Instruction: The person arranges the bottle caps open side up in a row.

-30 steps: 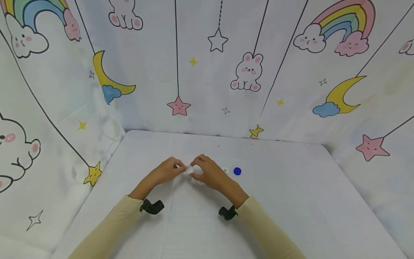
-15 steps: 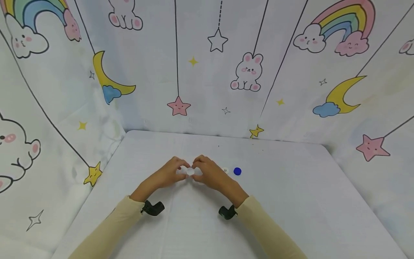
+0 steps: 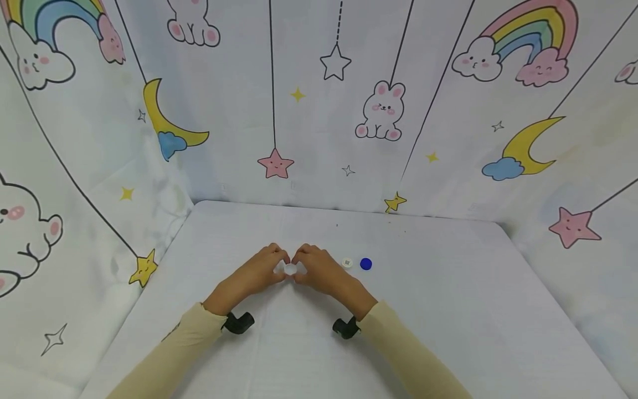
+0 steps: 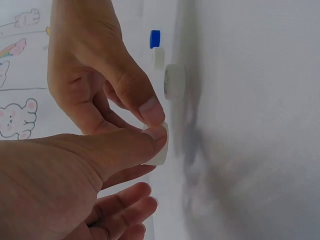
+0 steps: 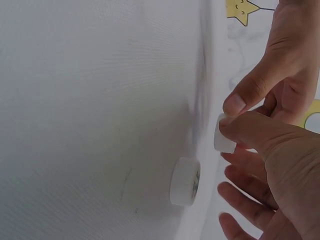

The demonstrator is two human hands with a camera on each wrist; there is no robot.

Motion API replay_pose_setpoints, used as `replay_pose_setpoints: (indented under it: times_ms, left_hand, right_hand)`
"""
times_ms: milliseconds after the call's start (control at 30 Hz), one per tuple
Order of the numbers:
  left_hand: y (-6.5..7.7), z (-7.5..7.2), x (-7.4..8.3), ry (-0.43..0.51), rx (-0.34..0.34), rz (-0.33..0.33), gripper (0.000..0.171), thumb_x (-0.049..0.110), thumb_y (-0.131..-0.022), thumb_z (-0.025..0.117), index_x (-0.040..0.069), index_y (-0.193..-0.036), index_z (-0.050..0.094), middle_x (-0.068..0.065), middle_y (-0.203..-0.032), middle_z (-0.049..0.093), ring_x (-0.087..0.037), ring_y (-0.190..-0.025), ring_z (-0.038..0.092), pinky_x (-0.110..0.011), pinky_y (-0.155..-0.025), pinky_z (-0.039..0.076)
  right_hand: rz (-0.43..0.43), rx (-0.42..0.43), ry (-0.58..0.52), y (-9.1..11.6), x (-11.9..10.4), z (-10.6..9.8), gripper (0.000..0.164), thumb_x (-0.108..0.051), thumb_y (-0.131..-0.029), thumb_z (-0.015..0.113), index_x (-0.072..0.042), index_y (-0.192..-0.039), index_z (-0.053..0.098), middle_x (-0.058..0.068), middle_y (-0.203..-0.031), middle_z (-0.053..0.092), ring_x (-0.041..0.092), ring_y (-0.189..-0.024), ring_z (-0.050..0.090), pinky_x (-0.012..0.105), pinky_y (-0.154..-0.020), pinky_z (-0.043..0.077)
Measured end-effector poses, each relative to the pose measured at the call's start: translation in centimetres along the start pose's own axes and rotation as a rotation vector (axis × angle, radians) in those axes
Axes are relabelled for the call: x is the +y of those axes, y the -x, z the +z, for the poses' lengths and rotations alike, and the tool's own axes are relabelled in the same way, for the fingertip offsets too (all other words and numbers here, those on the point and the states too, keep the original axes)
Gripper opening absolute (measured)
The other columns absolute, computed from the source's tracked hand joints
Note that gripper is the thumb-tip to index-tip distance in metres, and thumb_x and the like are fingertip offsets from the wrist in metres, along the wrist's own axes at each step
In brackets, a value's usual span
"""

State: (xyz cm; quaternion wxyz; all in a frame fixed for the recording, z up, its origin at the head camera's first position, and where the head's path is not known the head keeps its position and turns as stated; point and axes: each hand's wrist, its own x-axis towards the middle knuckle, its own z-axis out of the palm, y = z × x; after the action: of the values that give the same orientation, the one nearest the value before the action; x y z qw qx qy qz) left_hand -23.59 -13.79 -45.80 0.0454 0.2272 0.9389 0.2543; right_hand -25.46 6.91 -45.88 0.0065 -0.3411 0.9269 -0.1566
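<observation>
Between my two hands is a small white bottle cap (image 3: pixel 290 270), held just above the table. My left hand (image 3: pixel 253 272) pinches it with thumb and fingertips from the left. From the other side my right hand (image 3: pixel 321 272) pinches it too, the thumbs nearly touching in the left wrist view. A larger white cap (image 4: pixel 175 82) with dark marks on its face lies on the table near my right hand; the head view hides it. Further right are another white cap (image 3: pixel 347 262) and a blue cap (image 3: pixel 366 264), side by side.
The white-covered table (image 3: pixel 448 299) spreads out on all sides of the hands. Behind it hangs a white cloth backdrop (image 3: pixel 319 127) with printed stars, moons and rabbits. A black wrist camera (image 3: pixel 239 323) is strapped at the left sleeve, and another camera (image 3: pixel 346 328) at the right.
The left fingers have shifted round the cap, and both hands now hold it from opposite sides. They have come slightly nearer to me, showing more of the white cap beside the blue one.
</observation>
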Motion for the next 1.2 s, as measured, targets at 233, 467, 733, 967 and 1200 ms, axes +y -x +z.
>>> replay_pose_setpoints:
  times_ms: [233, 467, 733, 967, 1200]
  left_hand:
    - [0.2, 0.3, -0.2, -0.079, 0.012, 0.047, 0.023, 0.017, -0.095, 0.081, 0.008, -0.113, 0.070, -0.010, -0.119, 0.059, -0.029, -0.108, 0.060, -0.046, -0.095, 0.052]
    - [0.2, 0.6, -0.4, -0.096, 0.006, 0.035, 0.022, 0.020, -0.094, 0.081, 0.010, -0.111, 0.070, -0.010, -0.119, 0.059, -0.029, -0.107, 0.060, -0.046, -0.094, 0.052]
    - [0.2, 0.7, -0.3, -0.112, 0.005, 0.029, 0.024, 0.020, -0.093, 0.083, 0.009, -0.110, 0.070, -0.010, -0.120, 0.059, -0.029, -0.106, 0.060, -0.047, -0.093, 0.052]
    - [0.2, 0.8, -0.3, -0.117, 0.003, 0.028, 0.025, 0.020, -0.093, 0.083, 0.008, -0.111, 0.070, -0.011, -0.120, 0.059, -0.030, -0.107, 0.060, -0.048, -0.094, 0.051]
    - [0.1, 1.1, -0.6, -0.131, 0.007, 0.026, 0.025, 0.022, -0.094, 0.083, 0.009, -0.112, 0.070, -0.010, -0.120, 0.059, -0.028, -0.107, 0.059, -0.046, -0.094, 0.051]
  right_hand:
    - [0.022, -0.036, 0.019, -0.1, -0.3, 0.5, 0.030, -0.032, -0.096, 0.080, -0.013, -0.120, 0.075, 0.003, -0.130, 0.067, 0.021, -0.121, 0.062, 0.044, -0.103, 0.051]
    - [0.028, -0.030, 0.049, -0.2, -0.5, 0.9, 0.029, -0.033, -0.096, 0.080, -0.015, -0.118, 0.076, 0.002, -0.130, 0.067, 0.021, -0.118, 0.063, 0.045, -0.102, 0.051]
    - [0.019, -0.026, 0.071, -0.3, -0.6, 1.2, 0.029, -0.034, -0.096, 0.080, -0.015, -0.117, 0.077, 0.002, -0.129, 0.066, 0.021, -0.118, 0.063, 0.045, -0.099, 0.052]
    - [0.030, -0.023, 0.066, -0.2, -0.8, 1.3, 0.029, -0.034, -0.096, 0.080, -0.015, -0.117, 0.077, 0.001, -0.128, 0.066, 0.020, -0.118, 0.063, 0.044, -0.099, 0.051]
    - [0.035, -0.020, 0.078, -0.1, -0.9, 1.2, 0.029, -0.035, -0.097, 0.079, -0.015, -0.118, 0.077, 0.002, -0.129, 0.067, 0.021, -0.119, 0.063, 0.047, -0.101, 0.051]
